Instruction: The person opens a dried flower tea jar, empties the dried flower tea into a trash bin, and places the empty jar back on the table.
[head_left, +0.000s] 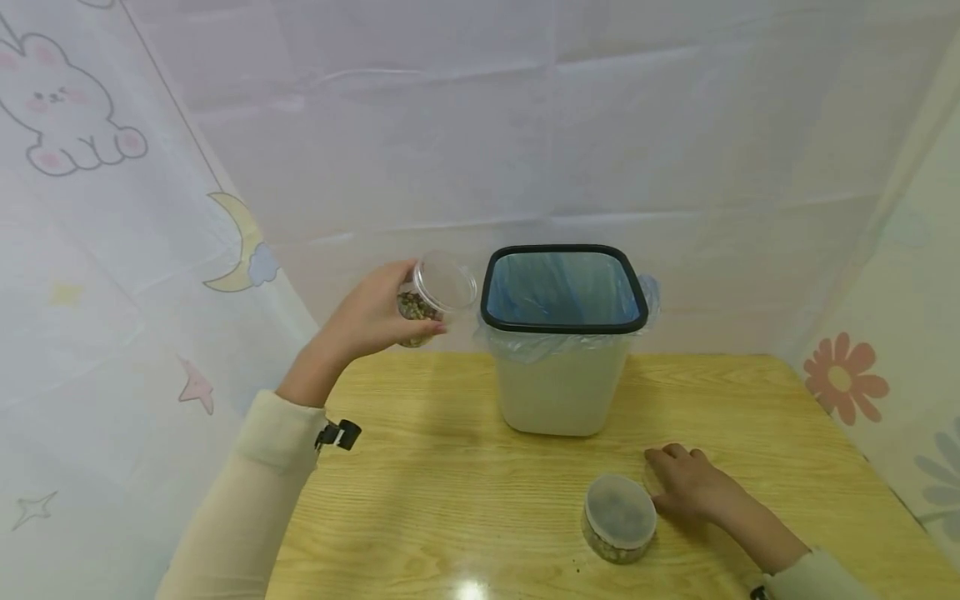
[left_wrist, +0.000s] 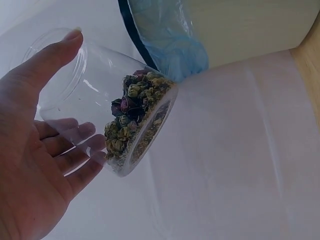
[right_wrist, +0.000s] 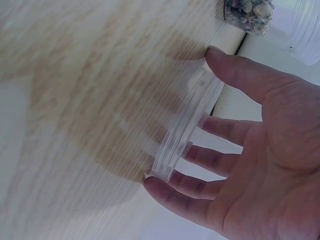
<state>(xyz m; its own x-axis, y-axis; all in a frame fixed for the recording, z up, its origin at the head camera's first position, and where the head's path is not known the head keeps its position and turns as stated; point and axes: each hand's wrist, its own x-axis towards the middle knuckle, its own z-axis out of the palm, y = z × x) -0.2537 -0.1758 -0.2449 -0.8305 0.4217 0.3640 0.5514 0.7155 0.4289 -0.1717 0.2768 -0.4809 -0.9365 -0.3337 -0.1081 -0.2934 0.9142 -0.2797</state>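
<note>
My left hand grips a clear plastic jar without a lid, held in the air just left of the bin. The jar is tilted, its mouth turned toward the bin side in the head view. Dried flower buds, greenish yellow and dark red, lie at its bottom. Low over the table, my right hand pinches a clear round lid by its edge between thumb and fingers. Left of that hand stands a second jar, capped with a translucent lid, dried bits visible inside.
A pale bin with a black rim and a bluish plastic liner stands at the back of the wooden table. Printed cloth hangs behind and at both sides. A few dark crumbs lie near the capped jar.
</note>
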